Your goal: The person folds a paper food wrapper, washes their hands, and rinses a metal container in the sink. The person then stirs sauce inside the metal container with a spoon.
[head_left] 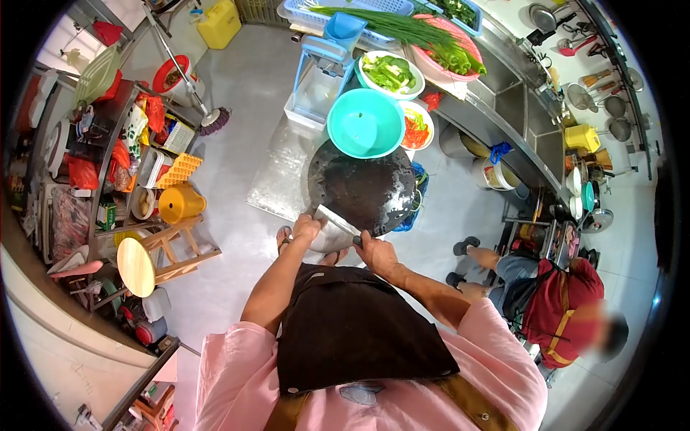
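Note:
A cleaver (336, 220) is held across the near edge of a dark round chopping board (359, 183). My right hand (376, 252) is wrapped round its dark handle. My left hand (307, 227) is closed at the other end of the blade, touching it near the corner. The board looks wet and stands on a metal table (277, 172). Just beyond it sits a turquoise basin (366, 123). A white bowl of cut red and orange peppers (416, 131) and a bowl of green vegetables (389, 73) stand behind and to the right.
A blue slicer (321, 75) stands at the table's back. Metal sinks (519, 100) line the right. Another person in a red shirt (568, 309) is at the right. At the left are a wooden stool (136, 266), crowded shelves (108, 176) and a mop (213, 117).

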A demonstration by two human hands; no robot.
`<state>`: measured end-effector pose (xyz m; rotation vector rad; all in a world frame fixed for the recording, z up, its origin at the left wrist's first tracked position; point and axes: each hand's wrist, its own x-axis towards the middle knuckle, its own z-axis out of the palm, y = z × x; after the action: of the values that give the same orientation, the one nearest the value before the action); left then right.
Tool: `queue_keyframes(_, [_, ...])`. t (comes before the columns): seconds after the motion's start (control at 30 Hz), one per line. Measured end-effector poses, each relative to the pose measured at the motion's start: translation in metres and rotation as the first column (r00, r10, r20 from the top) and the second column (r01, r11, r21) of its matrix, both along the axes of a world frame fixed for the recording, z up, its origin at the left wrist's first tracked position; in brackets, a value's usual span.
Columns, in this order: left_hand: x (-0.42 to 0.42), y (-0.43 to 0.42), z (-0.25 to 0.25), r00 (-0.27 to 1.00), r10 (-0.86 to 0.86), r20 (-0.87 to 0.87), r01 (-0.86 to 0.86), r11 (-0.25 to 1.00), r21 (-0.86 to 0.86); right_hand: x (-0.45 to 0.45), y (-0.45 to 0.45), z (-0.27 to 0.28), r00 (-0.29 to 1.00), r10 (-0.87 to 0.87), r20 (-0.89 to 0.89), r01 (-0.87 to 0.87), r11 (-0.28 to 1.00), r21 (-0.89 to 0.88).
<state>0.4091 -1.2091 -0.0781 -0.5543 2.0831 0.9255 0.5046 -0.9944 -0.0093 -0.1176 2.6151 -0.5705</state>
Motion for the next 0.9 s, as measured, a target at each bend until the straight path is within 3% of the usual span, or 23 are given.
queue_keyframes(0.23, [0.003,0.0,-0.02,0.997,-0.021,-0.068,0.019,1.0,-0.024,0.002,0.007,0.003,1.0,-0.005,0.02,0.005,1.0,0.004])
queue_keyframes(0.5, [0.002,0.001,-0.009,1.0,0.02,-0.006,-0.02,1.0,0.0,0.007,0.012,0.012,0.998,0.018,0.06,-0.021,0.999,0.046])
queue_keyframes(0.6, [0.007,-0.001,-0.028,0.998,0.056,-0.024,-0.056,0.998,0.033,0.014,0.017,0.005,0.999,-0.012,0.047,0.01,0.999,0.043])
queue_keyframes(0.8, [0.008,0.002,-0.002,0.996,0.083,-0.025,-0.083,0.997,0.009,0.022,0.024,0.004,0.999,-0.007,0.033,0.006,0.999,0.049])
queue_keyframes(0.9, [0.009,0.001,-0.015,0.996,0.078,-0.035,-0.077,0.997,0.009,0.026,0.029,0.007,0.999,0.007,0.04,-0.009,0.998,0.056])
